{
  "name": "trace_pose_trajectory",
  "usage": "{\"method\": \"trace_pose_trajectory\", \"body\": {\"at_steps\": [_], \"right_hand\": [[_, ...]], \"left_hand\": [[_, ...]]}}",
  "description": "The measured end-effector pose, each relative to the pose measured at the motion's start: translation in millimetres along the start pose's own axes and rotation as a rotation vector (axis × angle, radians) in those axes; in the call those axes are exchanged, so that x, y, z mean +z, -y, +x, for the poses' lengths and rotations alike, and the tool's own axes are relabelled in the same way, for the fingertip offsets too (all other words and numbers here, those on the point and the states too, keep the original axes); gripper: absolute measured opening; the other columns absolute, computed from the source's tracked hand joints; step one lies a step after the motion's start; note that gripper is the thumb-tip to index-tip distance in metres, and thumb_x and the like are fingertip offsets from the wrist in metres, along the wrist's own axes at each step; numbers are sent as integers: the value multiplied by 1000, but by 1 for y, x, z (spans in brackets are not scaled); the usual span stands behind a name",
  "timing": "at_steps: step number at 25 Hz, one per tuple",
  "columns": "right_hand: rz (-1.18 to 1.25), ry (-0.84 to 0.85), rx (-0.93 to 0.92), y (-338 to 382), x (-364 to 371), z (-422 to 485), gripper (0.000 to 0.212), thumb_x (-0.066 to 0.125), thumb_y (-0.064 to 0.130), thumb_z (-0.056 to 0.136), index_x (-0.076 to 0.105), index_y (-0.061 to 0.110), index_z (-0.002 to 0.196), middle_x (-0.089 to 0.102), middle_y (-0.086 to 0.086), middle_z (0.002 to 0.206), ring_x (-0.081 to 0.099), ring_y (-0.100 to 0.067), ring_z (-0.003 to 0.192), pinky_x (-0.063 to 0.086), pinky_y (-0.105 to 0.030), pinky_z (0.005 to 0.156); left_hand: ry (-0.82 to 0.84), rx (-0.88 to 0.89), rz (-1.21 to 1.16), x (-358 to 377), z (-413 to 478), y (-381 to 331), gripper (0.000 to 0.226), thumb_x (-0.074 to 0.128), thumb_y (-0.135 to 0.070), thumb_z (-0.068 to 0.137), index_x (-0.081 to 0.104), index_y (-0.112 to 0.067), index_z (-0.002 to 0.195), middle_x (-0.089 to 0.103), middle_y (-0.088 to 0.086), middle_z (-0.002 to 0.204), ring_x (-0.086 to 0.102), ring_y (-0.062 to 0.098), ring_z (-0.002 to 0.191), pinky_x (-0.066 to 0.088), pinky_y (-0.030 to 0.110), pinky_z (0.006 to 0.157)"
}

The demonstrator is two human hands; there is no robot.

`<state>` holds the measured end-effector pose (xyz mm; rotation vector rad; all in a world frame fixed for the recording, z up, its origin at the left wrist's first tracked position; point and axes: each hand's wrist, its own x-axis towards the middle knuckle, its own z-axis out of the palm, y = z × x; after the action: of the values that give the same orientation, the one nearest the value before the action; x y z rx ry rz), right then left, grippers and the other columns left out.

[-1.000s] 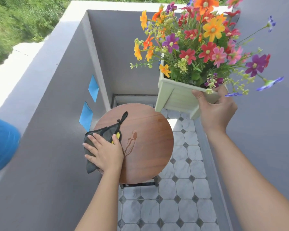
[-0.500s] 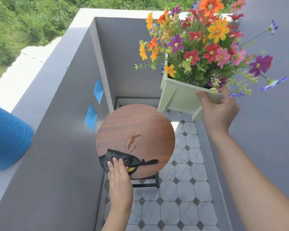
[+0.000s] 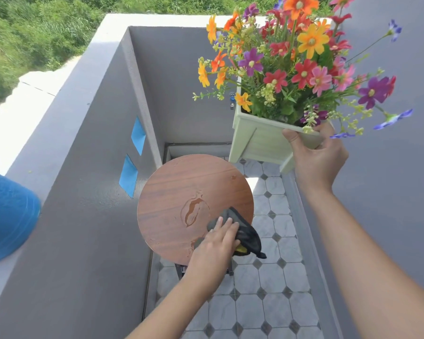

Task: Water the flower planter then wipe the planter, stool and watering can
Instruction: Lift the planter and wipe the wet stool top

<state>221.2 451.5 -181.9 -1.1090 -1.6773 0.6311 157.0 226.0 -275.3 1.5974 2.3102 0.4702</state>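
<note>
My right hand (image 3: pixel 316 159) holds a pale green planter (image 3: pixel 257 140) full of colourful flowers up in the air, above and to the right of the stool. The round brown wooden stool (image 3: pixel 174 189) stands on the tiled floor, with a small puddle of water (image 3: pixel 193 211) near its middle. My left hand (image 3: pixel 214 245) presses a dark cloth (image 3: pixel 245 237) with a yellow patch flat against the stool's near right edge, just right of the puddle. A blue watering can (image 3: pixel 8 214) rests on the wall ledge at the far left, only partly in view.
Grey walls (image 3: pixel 83 228) close in the narrow balcony on the left, back and right. Two blue tape patches (image 3: pixel 132 160) mark the left wall. Grey and white floor tiles (image 3: pixel 267 289) lie below. A small tap (image 3: pixel 232 100) sits on the back wall. Green bushes grow beyond.
My left hand has swept the cloth from the stool's left edge round its near edge to the near right side. The planter stays held up in my right hand.
</note>
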Motion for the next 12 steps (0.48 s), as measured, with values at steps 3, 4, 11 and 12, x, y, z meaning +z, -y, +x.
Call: {"method": "trace_pose_trajectory", "body": {"at_steps": [3, 4, 11, 12], "right_hand": [[-4, -21, 3, -3, -1, 0, 51, 58, 78, 60, 41, 32, 74, 50, -7, 60, 42, -22, 59, 36, -34, 59], [-4, -23, 4, -3, -1, 0, 52, 58, 78, 60, 41, 31, 74, 49, -6, 59, 41, -21, 59, 35, -34, 59], [-12, -42, -13, -4, -4, 1, 47, 66, 67, 64, 44, 25, 71, 47, -2, 53, 42, -23, 55, 39, -37, 57], [-11, -52, -15, -4, -3, 1, 49, 66, 66, 65, 46, 22, 71, 48, -4, 53, 43, -24, 55, 39, -38, 57]], "left_hand": [[233, 95, 173, 16, 19, 19, 52, 19, -45, 97, 49, -26, 135, 41, 0, 147, 35, 21, 136, 46, 46, 100], [248, 84, 183, 20, 21, 23, 53, 17, -45, 98, 48, -27, 136, 42, -2, 147, 31, 19, 137, 46, 47, 99], [139, -130, 170, 2, 70, 80, 53, 22, -40, 101, 13, -24, 151, 9, -4, 160, 1, 20, 147, 10, 46, 115], [112, -183, 152, -1, 78, 95, 52, 23, -39, 101, 15, -22, 151, 11, -2, 160, 3, 22, 147, 12, 48, 114]]}}
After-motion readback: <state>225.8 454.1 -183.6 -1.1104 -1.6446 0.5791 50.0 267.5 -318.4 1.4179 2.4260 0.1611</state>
